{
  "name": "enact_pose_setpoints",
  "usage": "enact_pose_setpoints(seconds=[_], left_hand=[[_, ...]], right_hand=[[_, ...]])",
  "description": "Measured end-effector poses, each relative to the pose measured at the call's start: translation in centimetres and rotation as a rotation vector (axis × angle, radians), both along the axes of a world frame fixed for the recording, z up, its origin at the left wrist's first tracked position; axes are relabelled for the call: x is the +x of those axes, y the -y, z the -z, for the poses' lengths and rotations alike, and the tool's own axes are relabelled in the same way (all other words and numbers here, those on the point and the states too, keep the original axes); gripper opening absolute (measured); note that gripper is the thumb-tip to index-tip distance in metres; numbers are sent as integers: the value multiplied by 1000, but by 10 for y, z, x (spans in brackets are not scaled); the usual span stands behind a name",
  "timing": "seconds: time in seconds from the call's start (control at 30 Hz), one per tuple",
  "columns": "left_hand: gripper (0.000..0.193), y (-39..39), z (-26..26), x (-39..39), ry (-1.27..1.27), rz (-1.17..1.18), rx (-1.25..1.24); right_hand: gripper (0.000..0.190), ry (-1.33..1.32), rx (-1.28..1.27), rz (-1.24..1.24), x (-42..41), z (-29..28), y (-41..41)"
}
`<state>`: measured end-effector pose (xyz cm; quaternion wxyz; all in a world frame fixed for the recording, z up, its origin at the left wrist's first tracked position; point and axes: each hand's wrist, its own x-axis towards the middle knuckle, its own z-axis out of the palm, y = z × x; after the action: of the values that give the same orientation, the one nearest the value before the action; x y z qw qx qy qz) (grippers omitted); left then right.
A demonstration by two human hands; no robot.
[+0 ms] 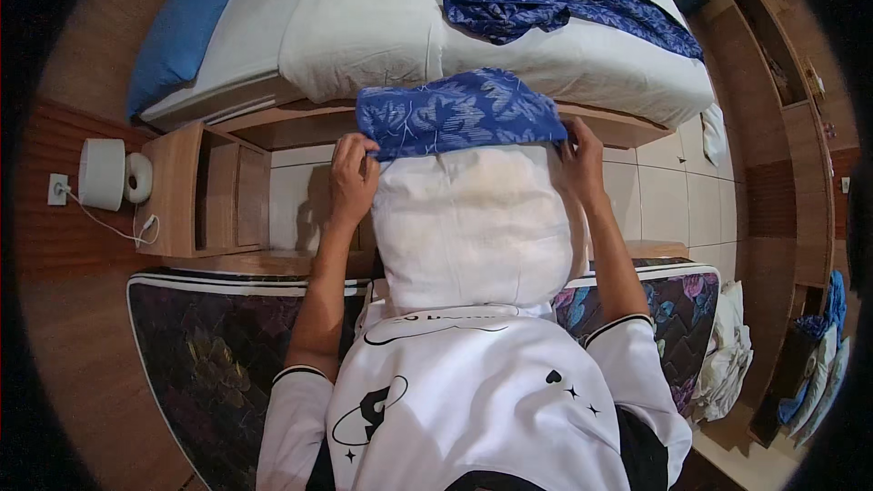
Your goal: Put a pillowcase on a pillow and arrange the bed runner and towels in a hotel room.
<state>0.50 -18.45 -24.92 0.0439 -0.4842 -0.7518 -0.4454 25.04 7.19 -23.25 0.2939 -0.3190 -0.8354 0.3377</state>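
A white pillow (477,225) reaches from my torso out toward the bed. Its far end is inside a blue leaf-patterned pillowcase (457,112), whose edge crosses the pillow with some loose threads hanging on it. At the left corner of that edge, my left hand (354,174) pinches the fabric. My right hand (581,157) grips the opposite corner, its fingertips partly hidden behind the cloth. Most of the pillow's near part is bare, showing faint yellowish stains.
Ahead stands a bed with a white sheet (361,27), a blue pillow (191,27) and a bunched blue patterned cloth (505,3). A wooden nightstand (252,198) and a lamp (102,174) are at left. Behind my arms lies a dark floral mattress (225,354); white linen (726,354) is heaped at right.
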Motion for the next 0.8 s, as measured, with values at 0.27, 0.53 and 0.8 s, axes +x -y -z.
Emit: enact_pose_setpoints(seconds=[0.27, 0.53, 0.8], left_hand=[[23, -42, -23, 27, -293, 16, -75], [17, -56, -17, -6, -14, 172, -142], [26, -55, -14, -49, 1188, 427, -158]], right_hand=[[12, -97, -658, -229, -18, -11, -35], [20, 144, -754, -194, -30, -63, -34], [16, 238, -847, -407, -41, -46, -62]])
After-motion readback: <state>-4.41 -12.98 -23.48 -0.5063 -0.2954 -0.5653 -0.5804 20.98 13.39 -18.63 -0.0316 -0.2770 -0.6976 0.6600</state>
